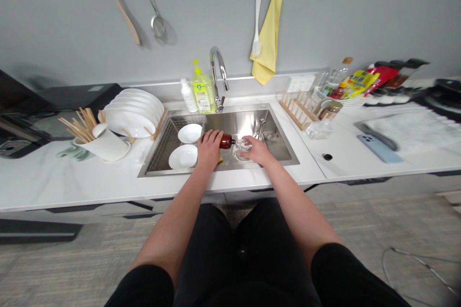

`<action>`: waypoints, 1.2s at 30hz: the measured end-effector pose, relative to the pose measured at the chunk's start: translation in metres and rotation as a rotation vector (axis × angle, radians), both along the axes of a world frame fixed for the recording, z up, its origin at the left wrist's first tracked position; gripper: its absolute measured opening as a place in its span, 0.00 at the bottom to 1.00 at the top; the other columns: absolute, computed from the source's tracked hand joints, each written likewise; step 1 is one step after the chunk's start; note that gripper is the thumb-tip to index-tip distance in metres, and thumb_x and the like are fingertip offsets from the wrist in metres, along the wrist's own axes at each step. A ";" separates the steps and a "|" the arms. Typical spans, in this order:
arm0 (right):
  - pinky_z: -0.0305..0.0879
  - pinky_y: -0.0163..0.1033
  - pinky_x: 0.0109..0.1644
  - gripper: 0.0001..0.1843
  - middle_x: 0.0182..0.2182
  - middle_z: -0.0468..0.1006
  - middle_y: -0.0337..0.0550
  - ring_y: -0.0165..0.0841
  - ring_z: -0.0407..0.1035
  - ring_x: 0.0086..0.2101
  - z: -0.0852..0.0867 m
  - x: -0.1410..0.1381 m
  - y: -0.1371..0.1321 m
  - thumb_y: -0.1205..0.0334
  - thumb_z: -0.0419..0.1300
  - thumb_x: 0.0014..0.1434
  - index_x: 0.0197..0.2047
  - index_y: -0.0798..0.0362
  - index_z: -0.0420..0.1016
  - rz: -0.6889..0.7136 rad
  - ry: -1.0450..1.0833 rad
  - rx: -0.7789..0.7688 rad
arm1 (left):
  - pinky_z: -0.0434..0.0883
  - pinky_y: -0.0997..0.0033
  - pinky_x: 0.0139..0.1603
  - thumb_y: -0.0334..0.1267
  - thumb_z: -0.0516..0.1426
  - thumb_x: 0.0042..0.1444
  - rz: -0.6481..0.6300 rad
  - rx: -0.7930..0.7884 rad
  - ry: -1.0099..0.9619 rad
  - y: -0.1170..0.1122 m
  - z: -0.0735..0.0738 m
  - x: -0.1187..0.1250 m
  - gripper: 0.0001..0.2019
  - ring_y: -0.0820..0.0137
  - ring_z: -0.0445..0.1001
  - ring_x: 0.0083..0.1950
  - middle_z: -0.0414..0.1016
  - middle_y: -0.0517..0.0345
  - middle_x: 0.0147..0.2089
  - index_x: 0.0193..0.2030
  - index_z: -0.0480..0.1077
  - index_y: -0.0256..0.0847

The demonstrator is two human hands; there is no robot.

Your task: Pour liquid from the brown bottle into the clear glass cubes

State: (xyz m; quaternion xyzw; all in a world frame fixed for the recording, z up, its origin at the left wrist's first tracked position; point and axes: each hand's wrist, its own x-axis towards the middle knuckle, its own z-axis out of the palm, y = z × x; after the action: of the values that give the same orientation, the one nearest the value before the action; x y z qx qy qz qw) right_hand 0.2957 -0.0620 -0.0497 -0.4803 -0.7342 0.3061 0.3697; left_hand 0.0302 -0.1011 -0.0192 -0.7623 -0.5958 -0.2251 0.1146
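Note:
Over the steel sink (pixel 273 127), my left hand (pixel 209 147) is closed round a small brown bottle (pixel 226 141), held on its side with its neck pointing right. My right hand (pixel 256 149) is wrapped round a clear glass (pixel 243 148) just beyond the bottle's mouth. A bit of yellow, perhaps a sponge (pixel 219 159), shows under my left hand. Two white bowls (pixel 189 133) (pixel 183 156) lie on a wire rack in the sink's left half. The tap (pixel 217 74) stands behind, and I see no water running.
A green soap bottle (pixel 202 91) and a white bottle (pixel 188 96) stand by the tap. White plates (pixel 133 112) and a cup of chopsticks (pixel 103 144) sit left. Right: a wooden rack (pixel 298 108), jar (pixel 329 109), phone (pixel 380 147), groceries (pixel 360 81). A yellow cloth (pixel 268 38) hangs above.

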 end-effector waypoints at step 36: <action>0.80 0.53 0.61 0.39 0.53 0.90 0.47 0.49 0.86 0.52 0.002 -0.001 -0.002 0.54 0.85 0.48 0.63 0.46 0.83 -0.005 -0.032 0.020 | 0.57 0.38 0.88 0.29 0.53 0.71 -0.002 -0.020 0.016 -0.008 0.012 0.003 0.35 0.49 0.64 0.86 0.73 0.50 0.83 0.83 0.70 0.52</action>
State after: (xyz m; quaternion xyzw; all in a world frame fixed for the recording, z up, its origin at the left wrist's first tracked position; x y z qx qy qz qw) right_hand 0.2949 -0.0643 -0.0480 -0.4833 -0.7418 0.2900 0.3634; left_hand 0.0330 -0.1095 -0.0075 -0.7659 -0.5963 -0.2131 0.1114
